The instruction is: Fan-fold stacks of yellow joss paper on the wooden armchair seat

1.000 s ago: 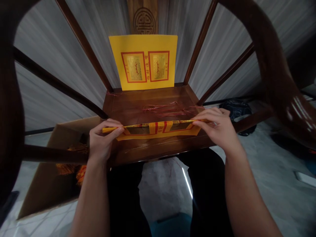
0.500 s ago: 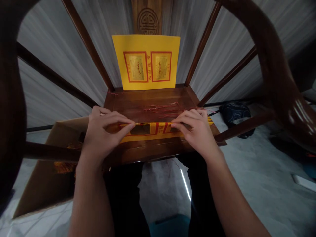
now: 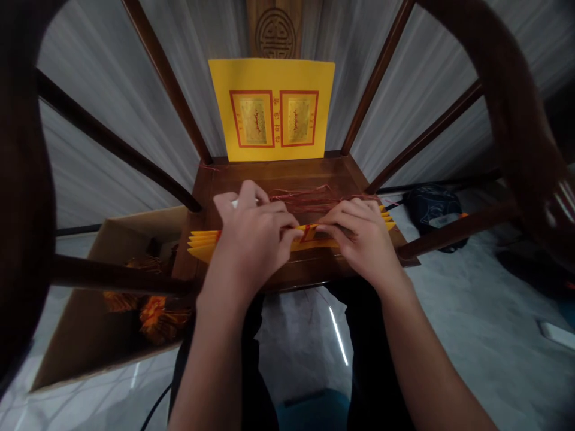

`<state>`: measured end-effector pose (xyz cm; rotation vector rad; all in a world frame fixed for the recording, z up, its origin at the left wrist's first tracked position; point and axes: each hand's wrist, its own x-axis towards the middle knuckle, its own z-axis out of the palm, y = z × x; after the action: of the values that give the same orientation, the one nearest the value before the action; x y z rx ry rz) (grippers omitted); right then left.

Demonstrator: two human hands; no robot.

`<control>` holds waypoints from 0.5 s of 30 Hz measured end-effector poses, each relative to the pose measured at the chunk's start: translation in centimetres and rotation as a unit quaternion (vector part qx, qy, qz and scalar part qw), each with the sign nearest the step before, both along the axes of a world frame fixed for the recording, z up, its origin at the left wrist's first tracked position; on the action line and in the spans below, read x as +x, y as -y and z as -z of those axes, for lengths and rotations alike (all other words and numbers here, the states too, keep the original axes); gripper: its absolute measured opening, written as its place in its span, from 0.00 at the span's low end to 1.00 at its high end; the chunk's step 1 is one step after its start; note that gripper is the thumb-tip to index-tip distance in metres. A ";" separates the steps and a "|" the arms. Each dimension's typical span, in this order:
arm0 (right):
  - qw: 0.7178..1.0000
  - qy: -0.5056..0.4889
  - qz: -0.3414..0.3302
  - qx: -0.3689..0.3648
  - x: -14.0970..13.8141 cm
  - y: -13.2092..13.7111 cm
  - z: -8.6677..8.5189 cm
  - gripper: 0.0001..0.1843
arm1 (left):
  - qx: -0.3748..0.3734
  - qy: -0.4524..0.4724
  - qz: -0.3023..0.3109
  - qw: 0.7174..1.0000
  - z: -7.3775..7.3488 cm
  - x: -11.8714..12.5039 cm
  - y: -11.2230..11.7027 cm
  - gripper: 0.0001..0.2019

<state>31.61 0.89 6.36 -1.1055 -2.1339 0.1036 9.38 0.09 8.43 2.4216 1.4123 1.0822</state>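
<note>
Pleated yellow paper (image 3: 202, 243) with red print lies across the front of the wooden chair seat (image 3: 251, 173). My left hand (image 3: 251, 239) pinches its upper fold near the middle, thumb against forefinger; a small white thing shows by its curled fingers. Just to the right, my right hand (image 3: 359, 233) pinches the same fold. The layered ends of the folds stick out past both hands, while the middle is partly hidden by my fingers. Behind my hands, thin red strings (image 3: 309, 196) lie loose on the seat. A flat yellow sheet (image 3: 274, 72) with two red-framed gold panels stands against the chair back.
Left of the chair, an open cardboard box (image 3: 72, 335) holds several orange-yellow folded paper pieces (image 3: 157, 317). Curved wooden armrests (image 3: 507, 78) rise on both sides. A dark bag (image 3: 431, 209) sits on the floor at right. Something teal (image 3: 314, 410) lies below the seat.
My left hand has slid right along the fold, close to my right hand, baring the paper's left pleated end. My right hand keeps its pinch. The view has shifted slightly.
</note>
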 end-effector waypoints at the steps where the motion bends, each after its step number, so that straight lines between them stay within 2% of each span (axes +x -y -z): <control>1: 1.000 0.003 0.000 0.005 0.0 0.0 0.0 0.08 | 0.005 -0.002 0.003 1.000 0.0 0.6 0.1 0.08; 4: 1.000 0.007 0.001 0.015 0.5 -0.1 0.2 0.07 | 0.011 0.000 0.007 1.000 0.1 1.4 0.2 0.10; 6: 1.000 0.007 -0.006 0.013 1.0 -0.3 0.4 0.07 | 0.005 0.005 0.005 1.000 0.3 1.0 0.0 0.10; 9: 1.000 0.004 -0.008 0.011 1.9 -0.6 0.5 0.06 | -0.004 0.022 -0.007 1.000 1.0 -0.9 -0.3 0.09; 15: 1.000 -0.009 0.009 0.020 3.1 -0.9 0.6 0.06 | -0.001 0.057 -0.080 0.995 1.5 -4.9 0.3 0.04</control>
<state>34.75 1.82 5.81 -1.0970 -2.1003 0.0620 4.45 -0.19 6.91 2.2364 1.5900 1.2303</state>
